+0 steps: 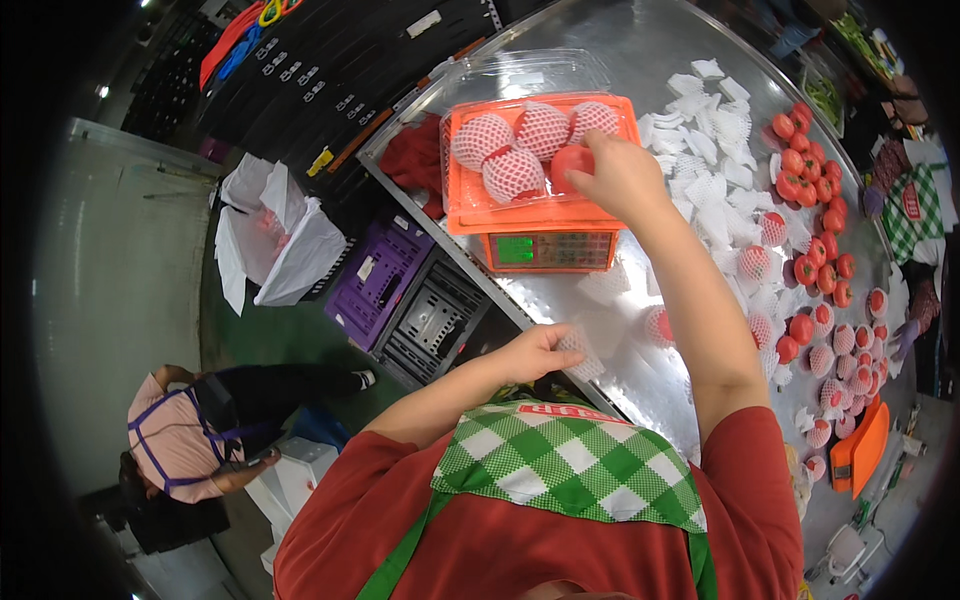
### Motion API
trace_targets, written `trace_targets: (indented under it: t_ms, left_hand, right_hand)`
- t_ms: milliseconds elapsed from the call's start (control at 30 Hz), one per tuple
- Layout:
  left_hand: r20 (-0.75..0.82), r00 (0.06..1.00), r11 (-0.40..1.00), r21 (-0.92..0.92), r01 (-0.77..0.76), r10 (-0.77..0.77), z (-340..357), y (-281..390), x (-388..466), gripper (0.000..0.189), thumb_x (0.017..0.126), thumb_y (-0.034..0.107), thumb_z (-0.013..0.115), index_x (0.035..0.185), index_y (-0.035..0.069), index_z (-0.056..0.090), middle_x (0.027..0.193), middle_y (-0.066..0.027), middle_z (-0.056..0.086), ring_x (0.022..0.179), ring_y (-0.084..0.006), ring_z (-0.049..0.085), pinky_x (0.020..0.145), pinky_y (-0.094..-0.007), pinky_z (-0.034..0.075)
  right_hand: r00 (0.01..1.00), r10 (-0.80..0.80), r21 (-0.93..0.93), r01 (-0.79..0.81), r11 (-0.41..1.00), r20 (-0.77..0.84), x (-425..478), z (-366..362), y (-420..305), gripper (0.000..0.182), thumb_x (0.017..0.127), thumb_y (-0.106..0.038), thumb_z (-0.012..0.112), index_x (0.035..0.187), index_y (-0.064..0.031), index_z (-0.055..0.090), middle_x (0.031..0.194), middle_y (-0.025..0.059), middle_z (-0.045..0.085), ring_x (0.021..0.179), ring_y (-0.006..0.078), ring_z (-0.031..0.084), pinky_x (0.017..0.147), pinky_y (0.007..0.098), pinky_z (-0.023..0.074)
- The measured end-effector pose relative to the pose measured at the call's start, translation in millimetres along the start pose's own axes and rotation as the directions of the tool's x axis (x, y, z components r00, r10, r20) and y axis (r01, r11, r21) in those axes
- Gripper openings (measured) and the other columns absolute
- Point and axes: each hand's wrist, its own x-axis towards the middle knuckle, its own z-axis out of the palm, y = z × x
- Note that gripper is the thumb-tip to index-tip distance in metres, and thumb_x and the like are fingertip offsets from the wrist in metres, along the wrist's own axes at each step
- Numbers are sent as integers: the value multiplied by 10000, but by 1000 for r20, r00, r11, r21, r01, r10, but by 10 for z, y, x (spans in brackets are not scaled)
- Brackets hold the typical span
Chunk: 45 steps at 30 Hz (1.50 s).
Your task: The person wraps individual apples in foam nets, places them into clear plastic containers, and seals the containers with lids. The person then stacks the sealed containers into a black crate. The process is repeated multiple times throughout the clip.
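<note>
My right hand (619,171) grips a bare tomato (570,166) in a clear plastic clamshell box (469,196), whose lid (487,79) is folded back. Beside that tomato, several tomatoes in white foam net sleeves (513,174) fill the box's left and back. The box rests on the orange pan (540,220) of a weighing scale (551,251) with a lit green display. Nearer to me, at the table's edge, my left hand (544,354) pinches a foam net sleeve (583,356) that looks flattened; no tomato shows in it.
Foam sleeves (705,150) lie heaped right of the scale on the metal table (637,45). Bare tomatoes (810,172) and sleeved ones (844,360) spread farther right, near a second orange scale (862,450). Crates (382,277) stand below at left. Other people are nearby on both sides.
</note>
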Motion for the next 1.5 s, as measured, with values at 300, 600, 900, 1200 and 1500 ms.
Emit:
trace_targets:
  t_ms: [300,600,900,1200,1500]
  left_hand:
    - [-110,994,995,96,21,-10,-104,-56,-127,250,948,82,604,1183,-1,582,1066,-12,664,944,-71,597,864,-259,490]
    - [-11,997,996,-59,71,-72,-227,-179,35,399,914,61,580,1303,-11,529,1227,-60,622,1114,-137,585,1010,-308,431]
    - [216,963,955,-211,207,-161,-197,-108,297,423,828,29,592,1245,-28,548,1177,-92,647,1079,-184,618,992,-340,451]
    - [193,973,961,-221,168,-126,-135,-139,662,444,828,30,573,1269,-13,535,1203,-89,635,1097,-187,612,996,-339,451]
    - [-354,933,997,21,76,-63,-278,-258,978,194,928,67,573,1115,19,589,1004,-67,668,900,-141,643,816,-298,518]
  right_hand:
    - [959,117,-138,-83,987,257,256,149,-101,589,711,-400,746,1139,-26,590,1024,165,684,974,320,661,836,411,533]
    - [958,-4,293,92,952,-287,-867,-165,4,633,661,-335,779,1202,-93,556,1027,190,634,907,364,648,749,437,540]
    - [971,237,74,-233,970,-39,-2095,1044,410,697,667,-271,822,1269,-89,520,1056,138,600,886,342,632,749,413,541]
    - [842,395,908,-417,44,367,-2491,961,699,450,899,-236,674,1293,-53,556,1207,109,613,1078,222,601,923,319,475]
    - [716,473,738,-88,-669,514,-2588,1537,655,124,969,-246,586,959,-124,564,952,23,637,865,147,600,805,336,496]
